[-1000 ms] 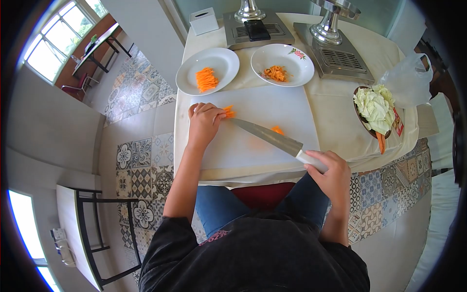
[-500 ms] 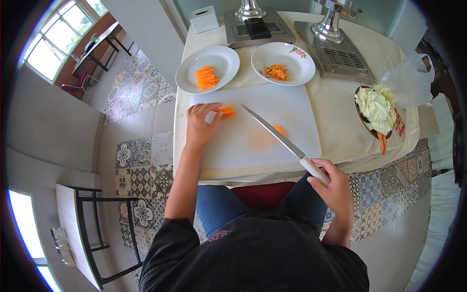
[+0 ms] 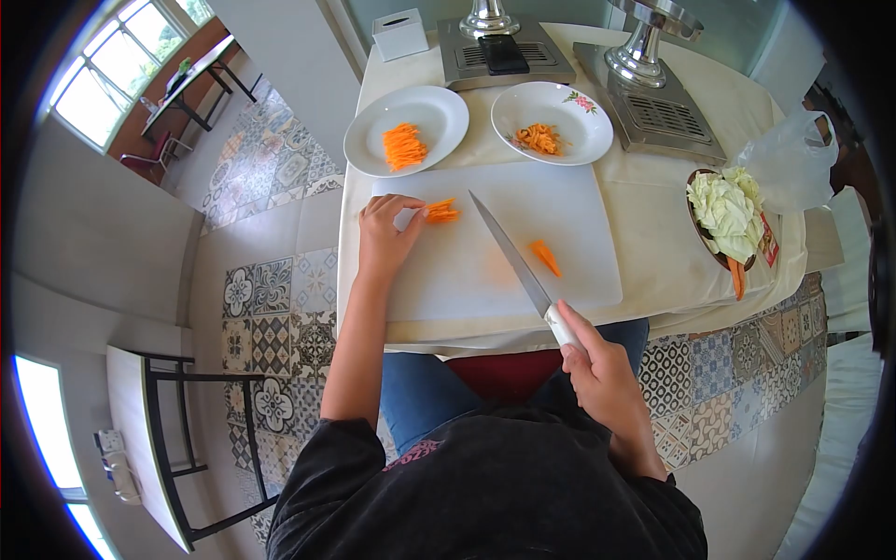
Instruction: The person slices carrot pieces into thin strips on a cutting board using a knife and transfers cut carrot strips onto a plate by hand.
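Note:
My left hand (image 3: 390, 233) is at the upper left of the white cutting board (image 3: 467, 280), its fingers closed on one end of some thin carrot strips (image 3: 441, 211). My right hand (image 3: 600, 373) grips the white handle of a knife (image 3: 513, 257), whose blade points up and left over the board. Right of the blade lies a carrot piece (image 3: 545, 257). Behind the board, a white plate (image 3: 448, 117) holds a neat pile of carrot strips (image 3: 403, 147), and a flowered plate (image 3: 593, 131) holds loose carrot shreds (image 3: 539, 139).
Cabbage (image 3: 726, 213) and carrots fill a dark bowl at the right, beside a plastic bag (image 3: 793, 159). Two metal stands (image 3: 509, 65) stand at the back, with a black phone (image 3: 504, 54) on the left one. A tissue box (image 3: 399, 35) is at the back left.
The knife has swung away from the strips, its tip now pointing more upward. My right hand has moved left and down. My left hand stays by the strips.

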### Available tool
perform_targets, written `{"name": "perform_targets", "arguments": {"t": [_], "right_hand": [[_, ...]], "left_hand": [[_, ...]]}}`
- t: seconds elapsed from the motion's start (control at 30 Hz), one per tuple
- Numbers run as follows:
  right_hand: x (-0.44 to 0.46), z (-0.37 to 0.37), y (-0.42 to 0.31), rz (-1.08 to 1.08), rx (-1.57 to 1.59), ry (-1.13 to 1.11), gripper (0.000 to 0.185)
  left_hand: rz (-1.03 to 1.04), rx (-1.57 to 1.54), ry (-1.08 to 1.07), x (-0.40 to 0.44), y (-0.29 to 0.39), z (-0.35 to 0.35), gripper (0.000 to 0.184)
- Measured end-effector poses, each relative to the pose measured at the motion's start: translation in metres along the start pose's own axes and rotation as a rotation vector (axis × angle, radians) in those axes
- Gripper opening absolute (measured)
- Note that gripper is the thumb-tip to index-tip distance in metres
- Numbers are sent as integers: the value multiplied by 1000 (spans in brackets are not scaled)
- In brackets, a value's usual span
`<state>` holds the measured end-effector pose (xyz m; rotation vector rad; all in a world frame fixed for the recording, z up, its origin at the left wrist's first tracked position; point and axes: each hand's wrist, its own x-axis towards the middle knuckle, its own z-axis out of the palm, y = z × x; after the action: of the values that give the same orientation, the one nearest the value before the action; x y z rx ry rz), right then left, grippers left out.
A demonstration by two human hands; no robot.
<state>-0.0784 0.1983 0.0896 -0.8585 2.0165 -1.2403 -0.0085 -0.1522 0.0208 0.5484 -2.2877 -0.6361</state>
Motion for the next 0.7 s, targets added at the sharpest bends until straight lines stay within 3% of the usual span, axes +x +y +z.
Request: {"name": "perform_targets", "arguments": {"t": [0.2, 0.7], "right_hand": [[6, 15, -6, -67, -19, -12, 52], [12, 29, -19, -107, -68, -8, 52]], "left_hand": [[-28, 83, -103, -6, -3, 5, 39], [25, 143, -151, -8, -1, 9, 42]]}}
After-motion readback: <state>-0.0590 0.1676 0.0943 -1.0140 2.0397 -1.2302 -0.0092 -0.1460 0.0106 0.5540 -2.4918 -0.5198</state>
